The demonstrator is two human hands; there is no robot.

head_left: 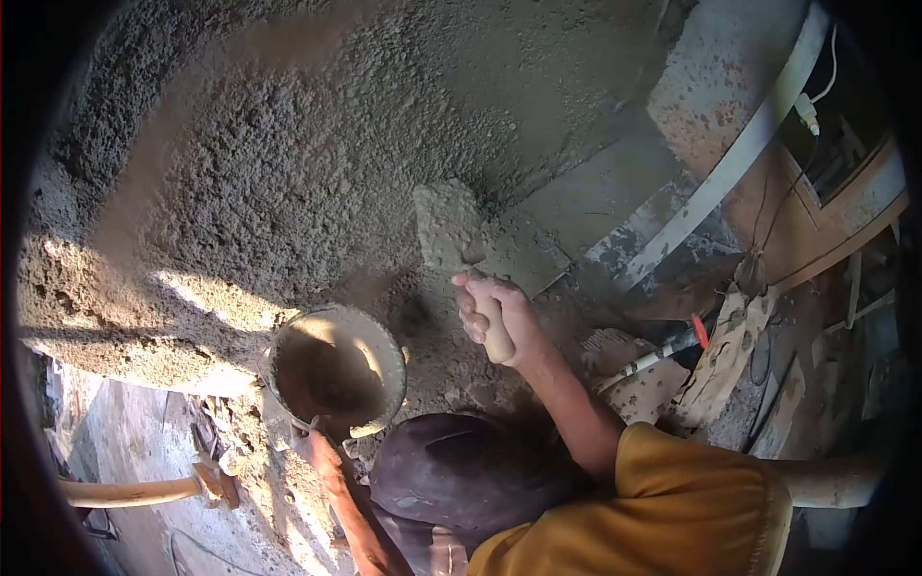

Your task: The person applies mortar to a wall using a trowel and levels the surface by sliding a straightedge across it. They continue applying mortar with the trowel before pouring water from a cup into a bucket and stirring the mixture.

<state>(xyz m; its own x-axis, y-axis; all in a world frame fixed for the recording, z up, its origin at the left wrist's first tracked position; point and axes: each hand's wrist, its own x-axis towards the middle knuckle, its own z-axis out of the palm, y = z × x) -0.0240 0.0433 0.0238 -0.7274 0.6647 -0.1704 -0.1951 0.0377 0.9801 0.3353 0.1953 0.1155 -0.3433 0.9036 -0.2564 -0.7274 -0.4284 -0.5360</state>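
Observation:
My right hand (495, 322) is shut around the wooden handle of a trowel (447, 230). The trowel's blade is loaded with grey mortar and rests against the rough plastered wall (317, 144). My left hand (305, 437) grips the lower rim of a round metal pan (379, 350) that holds wet mortar. I hold the pan up close to the wall, below and left of the trowel. My left forearm runs down from the pan, and my dark-clad knee (461, 485) sits under both arms.
A hammer (216, 480) with a wooden handle lies on the floor at lower left. A white pipe (740, 163) slants across the upper right beside wooden boards and cables. A thin white tool with a red part (672, 350) lies among rubble to the right.

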